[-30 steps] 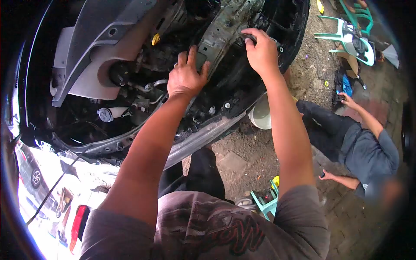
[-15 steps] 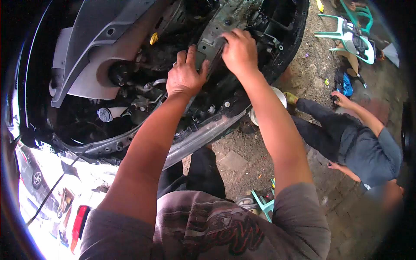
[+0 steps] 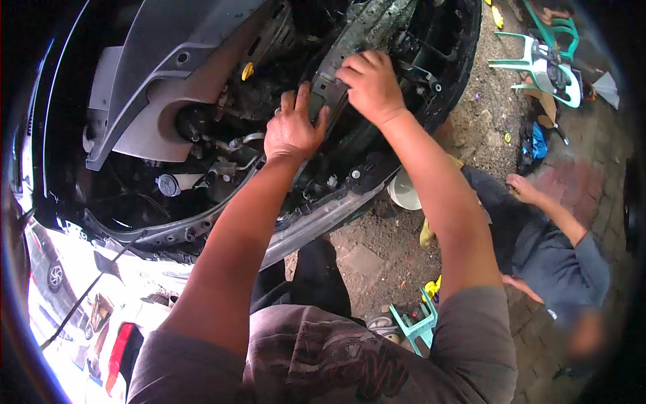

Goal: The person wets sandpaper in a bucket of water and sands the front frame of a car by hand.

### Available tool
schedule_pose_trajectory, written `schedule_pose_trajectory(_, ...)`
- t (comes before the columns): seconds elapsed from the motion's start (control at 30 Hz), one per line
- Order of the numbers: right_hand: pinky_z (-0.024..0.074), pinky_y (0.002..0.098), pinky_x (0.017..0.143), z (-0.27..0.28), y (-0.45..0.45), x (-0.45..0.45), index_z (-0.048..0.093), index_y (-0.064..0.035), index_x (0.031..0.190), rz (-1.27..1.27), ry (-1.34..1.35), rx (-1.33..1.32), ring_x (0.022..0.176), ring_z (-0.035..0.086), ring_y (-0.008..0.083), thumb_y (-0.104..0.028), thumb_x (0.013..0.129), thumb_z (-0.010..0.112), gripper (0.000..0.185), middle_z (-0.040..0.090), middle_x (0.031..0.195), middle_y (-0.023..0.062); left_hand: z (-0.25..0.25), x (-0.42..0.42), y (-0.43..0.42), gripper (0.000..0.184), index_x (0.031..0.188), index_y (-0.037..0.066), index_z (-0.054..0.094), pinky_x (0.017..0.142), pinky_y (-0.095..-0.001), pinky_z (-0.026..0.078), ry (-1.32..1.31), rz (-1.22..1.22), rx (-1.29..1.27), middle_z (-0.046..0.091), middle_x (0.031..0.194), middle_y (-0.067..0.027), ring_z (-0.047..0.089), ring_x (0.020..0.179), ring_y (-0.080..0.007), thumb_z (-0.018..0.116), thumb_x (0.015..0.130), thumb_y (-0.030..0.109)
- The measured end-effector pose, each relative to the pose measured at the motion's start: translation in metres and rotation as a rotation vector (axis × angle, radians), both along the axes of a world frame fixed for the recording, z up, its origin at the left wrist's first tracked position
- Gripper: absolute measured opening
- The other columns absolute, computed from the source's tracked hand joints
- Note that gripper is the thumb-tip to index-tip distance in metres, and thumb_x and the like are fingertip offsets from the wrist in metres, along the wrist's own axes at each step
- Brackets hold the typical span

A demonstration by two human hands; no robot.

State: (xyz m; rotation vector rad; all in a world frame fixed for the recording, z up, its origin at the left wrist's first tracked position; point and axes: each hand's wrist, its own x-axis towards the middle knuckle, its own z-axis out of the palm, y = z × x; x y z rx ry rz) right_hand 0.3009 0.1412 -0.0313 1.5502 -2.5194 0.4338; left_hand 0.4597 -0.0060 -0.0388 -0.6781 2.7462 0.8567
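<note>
A long grey metal crossbar (image 3: 328,86) runs through the open engine bay of a car. My left hand (image 3: 294,131) holds its near part, with the fingers on one side and the thumb on the other. Farther along, my right hand (image 3: 372,87) has its fingers curled over the bar's edge; the palm side is hidden. Left of my hands are a yellow cap (image 3: 247,71), a metal pipe (image 3: 252,138) and a pale reservoir cap (image 3: 167,184). A grey plastic cover (image 3: 155,118) lies at the left of the bay.
The car's front edge (image 3: 316,219) curves between my body and the bay. To the right, a person in dark clothes (image 3: 558,269) sits low beside a white bucket (image 3: 404,190). A white-and-green plastic stool (image 3: 538,64) and a small green stool (image 3: 417,326) are on the ground.
The view has shifted, so the car sits slightly right and lower. My right fingers have moved a little along the crossbar, while my left hand keeps its place. The other person's arm and leg have moved.
</note>
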Motion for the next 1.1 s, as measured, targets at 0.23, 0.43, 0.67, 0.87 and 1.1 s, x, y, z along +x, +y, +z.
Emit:
schedule_pose_trajectory(0.23, 0.0447, 0.0530, 0.108, 0.005, 0.005, 0.020, 0.077, -0.0140, 0.110, -0.038, 0.011, 0.059, 0.117, 0.060, 0.0291, -0.011, 0.076, 0.069, 0.034, 0.068, 0.124, 0.0020, 0.007, -0.005, -0.002, 0.072, 0.159, 0.013, 0.043, 0.096, -0.0555, 0.059, -0.002, -0.005, 0.011, 0.056, 0.145, -0.0229, 0.069, 0.119, -0.0472, 0.061, 0.102, 0.052)
schedule_pose_trajectory(0.43, 0.0441, 0.0560, 0.109, 0.010, 0.007, 0.058, 0.055, -0.0123, 0.153, -0.331, 0.001, 0.228, 0.135, 0.052, 0.0397, -0.012, 0.088, 0.067, 0.066, 0.054, 0.151, 0.0183, 0.003, -0.005, 0.001, 0.074, 0.160, 0.013, 0.043, 0.096, -0.0559, 0.059, -0.012, 0.009, -0.015, 0.056, 0.146, -0.0242, 0.070, 0.116, -0.0479, 0.062, 0.100, 0.053)
schedule_pose_trajectory(0.67, 0.0349, 0.0755, 0.115, 0.010, -0.003, 0.061, 0.043, -0.0262, 0.165, -0.593, -0.183, 0.301, 0.153, 0.029, 0.0610, -0.022, 0.095, 0.069, 0.075, 0.028, 0.170, 0.0327, 0.002, -0.004, 0.003, 0.074, 0.161, 0.014, 0.042, 0.099, -0.0557, 0.058, -0.028, -0.025, -0.041, 0.054, 0.148, -0.0244, 0.067, 0.121, -0.0485, 0.060, 0.102, 0.053)
schedule_pose_trajectory(0.87, 0.0319, 0.0798, 0.115, 0.010, -0.026, 0.085, 0.037, -0.0227, 0.169, -0.661, -0.353, 0.262, 0.156, 0.023, 0.0623, -0.029, 0.096, 0.070, 0.080, 0.022, 0.172, 0.0346, -0.002, -0.006, 0.005, 0.076, 0.163, 0.012, 0.041, 0.100, -0.0550, 0.058, -0.040, -0.027, -0.059, 0.053, 0.150, -0.0233, 0.066, 0.124, -0.0480, 0.060, 0.102, 0.053)
schedule_pose_trajectory(1.1, 0.0279, 0.0818, 0.115, 0.021, -0.027, 0.087, 0.042, -0.0165, 0.166, -0.682, -0.338, 0.200, 0.160, 0.020, 0.0563, -0.022, 0.095, 0.069, 0.076, 0.022, 0.174, 0.0318, -0.002, -0.008, 0.003, 0.075, 0.162, 0.011, 0.041, 0.099, -0.0549, 0.058, -0.004, -0.034, -0.081, 0.053, 0.148, -0.0237, 0.066, 0.124, -0.0474, 0.061, 0.102, 0.050)
